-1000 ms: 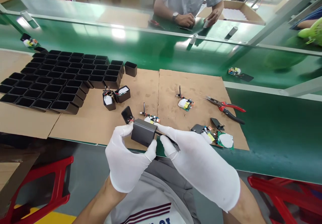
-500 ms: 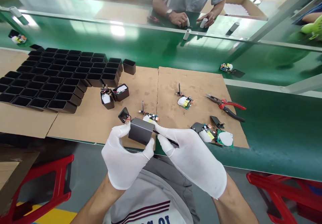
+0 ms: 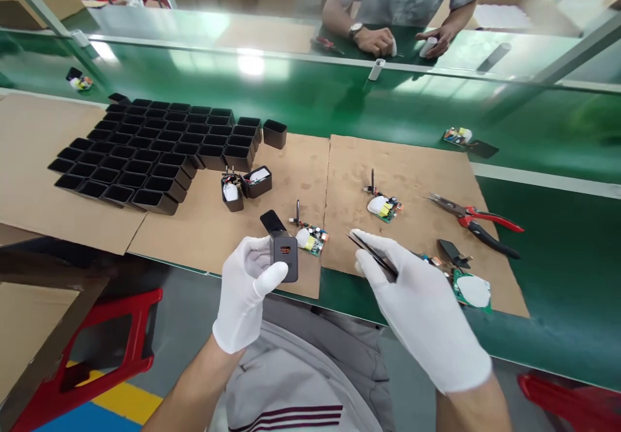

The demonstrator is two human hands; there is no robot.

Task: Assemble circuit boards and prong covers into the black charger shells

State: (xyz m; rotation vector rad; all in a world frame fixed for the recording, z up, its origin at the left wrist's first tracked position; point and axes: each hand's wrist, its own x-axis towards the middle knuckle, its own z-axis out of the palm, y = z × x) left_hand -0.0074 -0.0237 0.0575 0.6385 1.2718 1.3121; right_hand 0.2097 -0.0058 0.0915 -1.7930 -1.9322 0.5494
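Note:
My left hand (image 3: pixel 247 290), in a white glove, is closed round a small black charger housing (image 3: pixel 284 257) whose open end faces me, with a black cap (image 3: pixel 271 221) hanging at its top. My right hand (image 3: pixel 412 293), also gloved, pinches a pair of black tweezers (image 3: pixel 369 255) and is held apart from the housing, to its right. A loose circuit board (image 3: pixel 310 238) lies on the cardboard just beyond the housing.
Several empty black housings (image 3: pixel 155 154) stand in rows on the cardboard at left, with two filled ones (image 3: pixel 245 185) beside them. More circuit boards (image 3: pixel 383 205) and red-handled pliers (image 3: pixel 478 218) lie at right. Across the green belt (image 3: pixel 310 105) another person's hands (image 3: pixel 378 41) work.
My right hand with the tweezers has pulled away to the right from the housing. My left hand has turned the housing so its open end faces me.

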